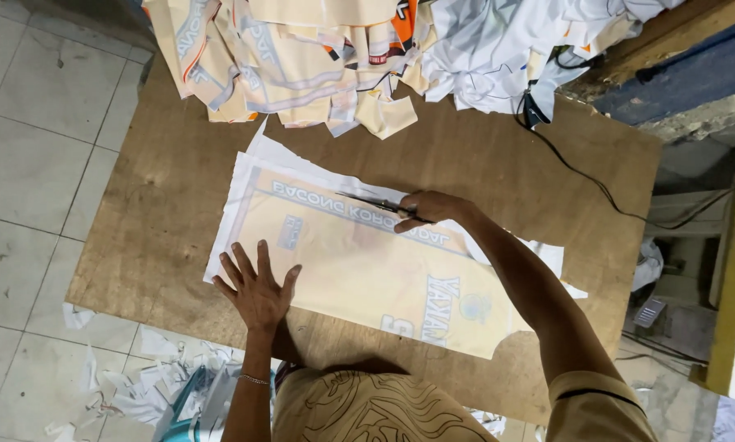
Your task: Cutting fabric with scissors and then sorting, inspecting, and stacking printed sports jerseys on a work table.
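Nearest, left hand (257,286): fingers spread, pressed flat on the cream printed fabric panel (367,262) mid-surface (155,221); best kept firm so cloth stays taut. Beyond it, right hand (429,209): closed around scissors (375,203) at the panel's far edge. Blades mostly hidden, cut line indistinct. Farthest: heaped fabric pieces (302,57), partly cropped.
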